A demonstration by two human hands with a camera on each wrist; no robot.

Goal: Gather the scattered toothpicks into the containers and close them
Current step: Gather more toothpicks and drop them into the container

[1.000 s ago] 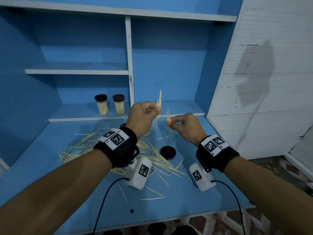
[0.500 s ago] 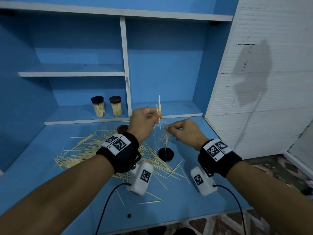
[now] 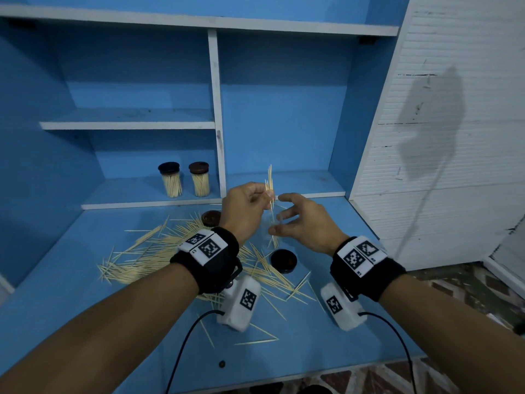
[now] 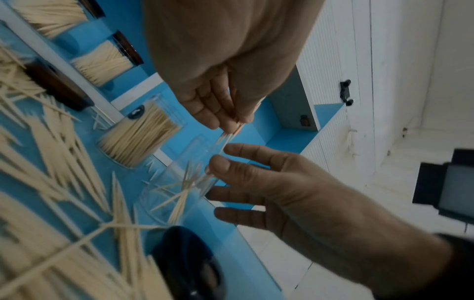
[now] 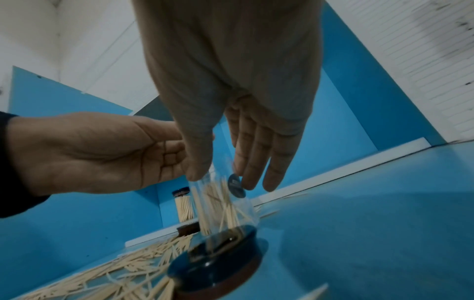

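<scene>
My left hand (image 3: 264, 196) pinches a small upright bundle of toothpicks (image 3: 270, 184) above a clear open container (image 3: 273, 233) that stands on the blue desk (image 3: 312, 342) with a few toothpicks inside. My right hand (image 3: 277, 216) is beside the container's top with fingers straight and spread and holds nothing; its thumb (image 5: 197, 164) is at the rim. The wrist views show the same container (image 4: 177, 188) (image 5: 223, 207). Loose toothpicks (image 3: 147, 251) lie scattered on the desk to the left. A dark lid (image 3: 283, 261) and a brown lid (image 3: 210, 218) lie on the desk.
Two lidded containers (image 3: 170, 180) (image 3: 199, 180) full of toothpicks stand on the low shelf at the back. Another full, uncapped container (image 4: 138, 138) stands on the desk behind my left hand. A white wall panel (image 3: 440, 137) borders the desk on the right.
My right hand let go of the toothpicks it pinched and its fingers spread by the clear container. Both hands moved lower; the left still pinches its bundle.
</scene>
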